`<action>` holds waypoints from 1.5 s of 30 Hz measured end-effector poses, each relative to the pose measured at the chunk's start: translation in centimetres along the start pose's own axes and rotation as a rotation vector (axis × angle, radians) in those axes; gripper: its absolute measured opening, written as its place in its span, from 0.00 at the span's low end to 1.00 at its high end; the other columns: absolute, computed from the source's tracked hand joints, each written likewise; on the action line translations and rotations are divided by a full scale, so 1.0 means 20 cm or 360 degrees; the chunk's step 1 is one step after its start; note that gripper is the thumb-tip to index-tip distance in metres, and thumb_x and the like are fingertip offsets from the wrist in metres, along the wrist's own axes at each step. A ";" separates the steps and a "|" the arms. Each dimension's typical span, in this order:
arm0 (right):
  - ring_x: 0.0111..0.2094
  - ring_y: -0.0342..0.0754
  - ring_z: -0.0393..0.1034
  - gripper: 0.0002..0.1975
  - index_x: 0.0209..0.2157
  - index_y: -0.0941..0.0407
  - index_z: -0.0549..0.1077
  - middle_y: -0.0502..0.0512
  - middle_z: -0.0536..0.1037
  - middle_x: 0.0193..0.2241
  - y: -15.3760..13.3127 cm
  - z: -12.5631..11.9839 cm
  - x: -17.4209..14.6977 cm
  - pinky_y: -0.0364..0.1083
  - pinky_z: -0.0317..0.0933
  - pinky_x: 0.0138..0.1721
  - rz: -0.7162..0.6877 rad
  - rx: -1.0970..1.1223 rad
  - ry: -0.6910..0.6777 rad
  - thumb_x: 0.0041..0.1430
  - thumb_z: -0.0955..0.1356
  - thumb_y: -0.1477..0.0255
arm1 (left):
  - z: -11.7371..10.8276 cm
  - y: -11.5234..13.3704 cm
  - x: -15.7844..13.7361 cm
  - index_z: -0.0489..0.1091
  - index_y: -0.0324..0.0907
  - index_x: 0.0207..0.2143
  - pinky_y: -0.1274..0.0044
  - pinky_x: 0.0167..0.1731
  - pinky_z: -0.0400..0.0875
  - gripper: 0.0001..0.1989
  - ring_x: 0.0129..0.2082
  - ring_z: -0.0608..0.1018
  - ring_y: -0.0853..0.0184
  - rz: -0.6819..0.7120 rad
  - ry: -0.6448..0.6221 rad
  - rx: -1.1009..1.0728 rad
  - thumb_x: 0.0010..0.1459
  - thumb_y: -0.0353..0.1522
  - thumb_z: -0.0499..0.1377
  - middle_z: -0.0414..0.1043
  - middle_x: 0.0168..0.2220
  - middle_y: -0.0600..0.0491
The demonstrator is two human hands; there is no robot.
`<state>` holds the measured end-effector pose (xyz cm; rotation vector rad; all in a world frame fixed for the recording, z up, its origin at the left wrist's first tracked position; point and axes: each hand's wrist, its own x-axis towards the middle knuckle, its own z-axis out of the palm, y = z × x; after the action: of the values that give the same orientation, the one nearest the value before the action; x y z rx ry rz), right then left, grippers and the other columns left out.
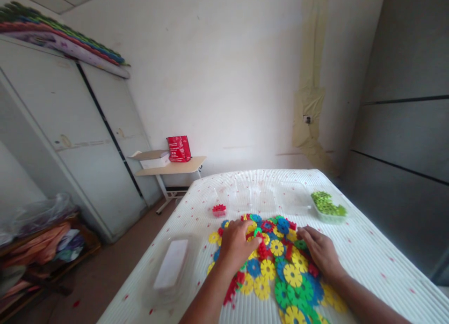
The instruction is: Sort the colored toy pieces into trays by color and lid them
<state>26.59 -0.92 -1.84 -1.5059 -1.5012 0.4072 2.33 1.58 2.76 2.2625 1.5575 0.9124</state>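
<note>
Green tub (330, 218) at right holds green pieces (325, 204); small tub (219, 214), red pieces (219, 207). Mixed discs (276, 248) remain loose under left hand (240, 242), right hand (320, 250); any grasp, cannot tell.

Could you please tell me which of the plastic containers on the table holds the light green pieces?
The plastic container at the far right, beyond the right hand, holds the light green pieces. The small tub farther left holds red pieces instead.
</note>
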 end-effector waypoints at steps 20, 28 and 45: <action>0.22 0.44 0.64 0.23 0.21 0.56 0.70 0.50 0.72 0.18 0.01 0.01 0.00 0.40 0.58 0.24 -0.0005 -0.0054 -0.0018 0.56 0.57 0.55 | -0.06 -0.07 -0.10 0.70 0.41 0.33 0.80 0.30 0.65 0.12 0.29 0.72 0.69 -0.0418 0.0197 -0.1087 0.42 0.33 0.59 0.72 0.28 0.55; 0.23 0.45 0.66 0.23 0.21 0.56 0.69 0.50 0.73 0.19 0.00 0.01 0.00 0.40 0.59 0.26 0.0011 -0.0067 -0.0019 0.55 0.57 0.54 | 0.00 -0.22 -0.18 0.66 0.40 0.35 0.81 0.29 0.65 0.14 0.27 0.73 0.71 -0.0561 0.0367 -0.1480 0.43 0.33 0.60 0.72 0.30 0.55; 0.23 0.45 0.65 0.22 0.21 0.56 0.69 0.50 0.72 0.18 0.00 0.01 -0.01 0.40 0.58 0.25 0.0023 -0.0070 -0.0018 0.54 0.58 0.55 | 0.02 -0.28 -0.18 0.66 0.39 0.34 0.79 0.33 0.66 0.12 0.31 0.74 0.67 -0.0477 0.0441 -0.1518 0.42 0.29 0.59 0.73 0.31 0.53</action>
<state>26.46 -0.97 -1.92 -1.5522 -1.5180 0.3941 -2.45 0.71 -1.85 1.2435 1.1167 1.4942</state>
